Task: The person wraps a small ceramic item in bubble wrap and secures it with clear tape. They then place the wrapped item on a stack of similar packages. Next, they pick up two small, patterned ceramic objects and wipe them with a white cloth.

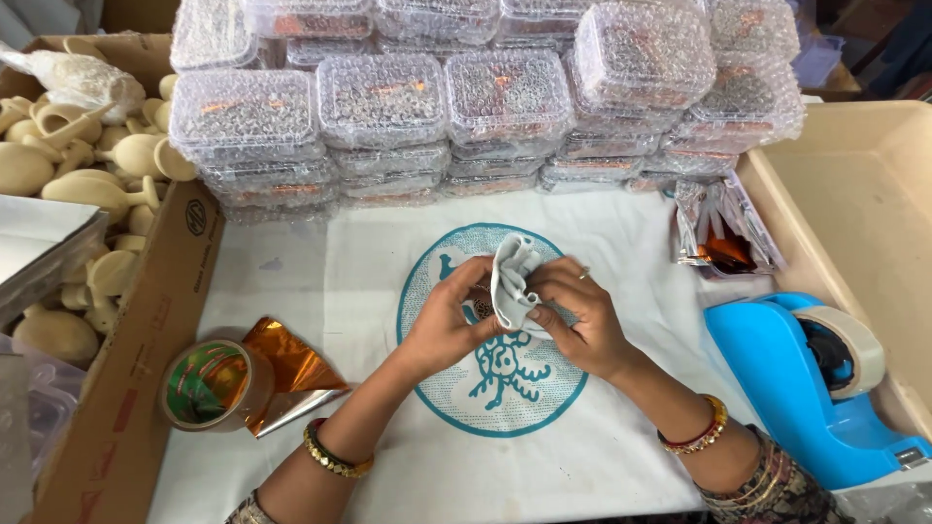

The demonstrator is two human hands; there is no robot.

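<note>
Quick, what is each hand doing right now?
Left hand: closed on the white bubble-wrap piece, and on a small object inside it that cannot be made out.
Right hand: closed, pinching the same wrap.

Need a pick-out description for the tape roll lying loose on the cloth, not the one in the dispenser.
Start at the white cloth with the teal round print. Go to its left edge, beside the long cardboard box flap. There the loose tape roll lies flat against a crumpled orange foil sheet; unlike the white roll in the blue tape dispenser at right, it is brownish-clear and free.
</note>
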